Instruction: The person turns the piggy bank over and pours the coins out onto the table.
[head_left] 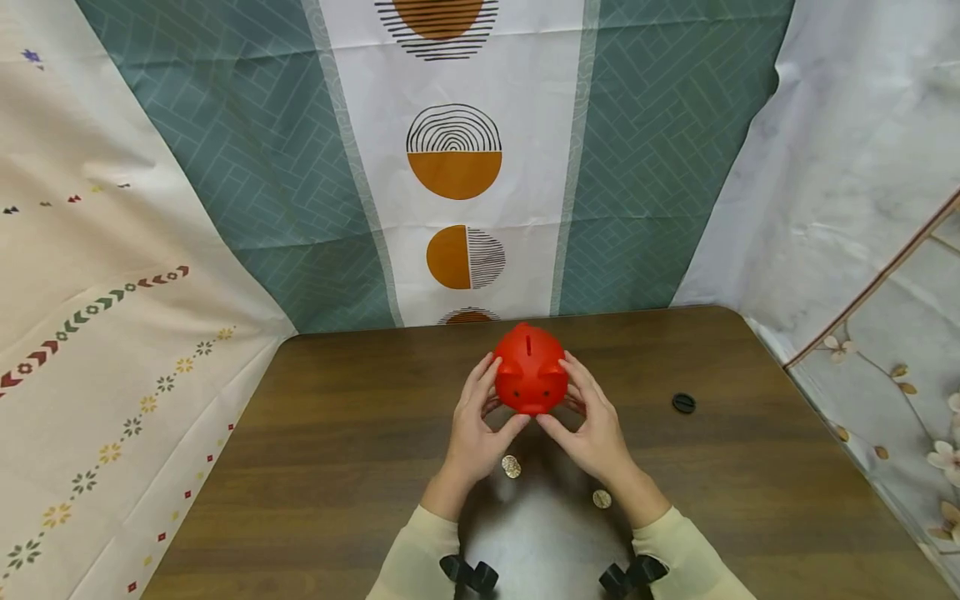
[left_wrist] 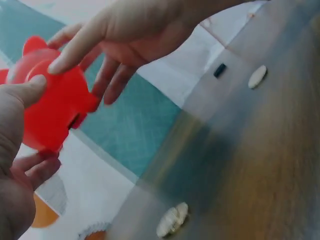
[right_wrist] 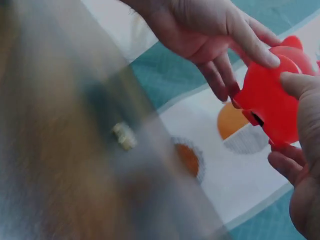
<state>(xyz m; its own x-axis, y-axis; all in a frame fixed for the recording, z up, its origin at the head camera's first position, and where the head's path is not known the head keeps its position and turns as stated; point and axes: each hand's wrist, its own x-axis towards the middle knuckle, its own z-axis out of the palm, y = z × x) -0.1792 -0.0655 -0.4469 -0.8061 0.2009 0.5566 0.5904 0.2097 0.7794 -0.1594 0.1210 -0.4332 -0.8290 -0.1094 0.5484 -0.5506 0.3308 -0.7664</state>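
Note:
A red piggy bank (head_left: 531,371) is held up above the table, its snout facing me and the coin slot on its top. The left hand (head_left: 474,425) grips it from the left, with fingers along the side and thumb near the snout. On the other side the right hand (head_left: 592,427) grips it the same way. Both wrist views show the piggy bank (left_wrist: 55,100) off the table, with a dark opening on its underside. Gold coins (head_left: 511,466) lie overlapping below the left hand. Another gold coin (head_left: 602,499) lies by the right wrist.
A black round plug (head_left: 683,403) lies on the wooden table (head_left: 337,467), to the right of the hands. Patterned cloths hang behind the table (head_left: 457,175) and at the left (head_left: 112,333) and right (head_left: 847,167) sides.

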